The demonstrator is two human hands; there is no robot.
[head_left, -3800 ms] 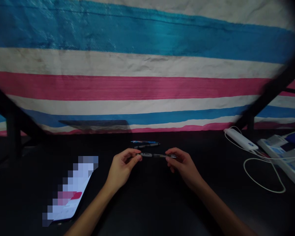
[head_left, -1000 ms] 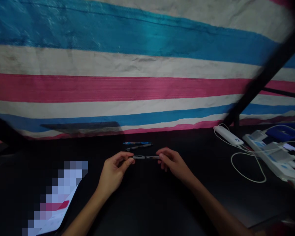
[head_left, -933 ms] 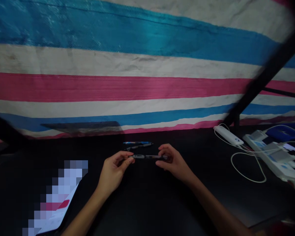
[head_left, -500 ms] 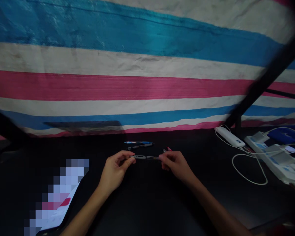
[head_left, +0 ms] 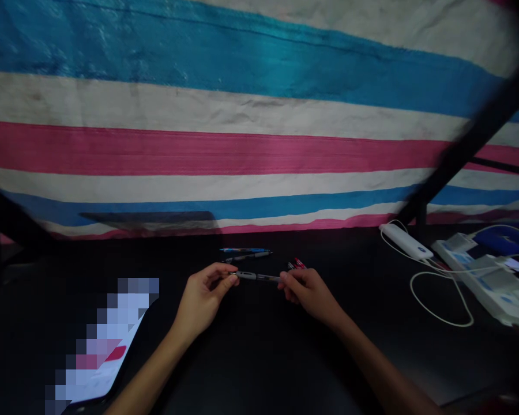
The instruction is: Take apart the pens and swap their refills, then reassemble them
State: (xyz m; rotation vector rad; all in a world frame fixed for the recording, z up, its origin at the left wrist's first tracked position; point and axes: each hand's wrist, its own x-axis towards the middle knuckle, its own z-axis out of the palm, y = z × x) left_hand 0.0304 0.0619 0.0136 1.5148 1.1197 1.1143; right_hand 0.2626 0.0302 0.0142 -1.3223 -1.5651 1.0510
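Between my two hands a pen (head_left: 256,276) with a grey grip and a clear barrel lies nearly level above the dark table. My left hand (head_left: 207,288) pinches its grey grip end between thumb and fingers. At the other end, my right hand (head_left: 305,286) has thumb and forefinger closed on the clear barrel. Just beyond the held pen are a blue pen (head_left: 244,250) and a grey-and-black pen (head_left: 253,256), side by side on the table. Behind my right hand, red and black pen ends (head_left: 299,263) show; my fingers partly hide them.
A phone or tablet with a lit, partly blurred screen (head_left: 106,374) lies at the left. On the right are a white power strip (head_left: 471,274) with plugs, a white device (head_left: 406,241) and loose cables. Striped sheeting (head_left: 242,153) hangs behind the black table (head_left: 251,357).
The pen stays in both hands with almost the same pose. My right hand has dropped very slightly, uncovering a little more of the red pen end. The view has shifted slightly.
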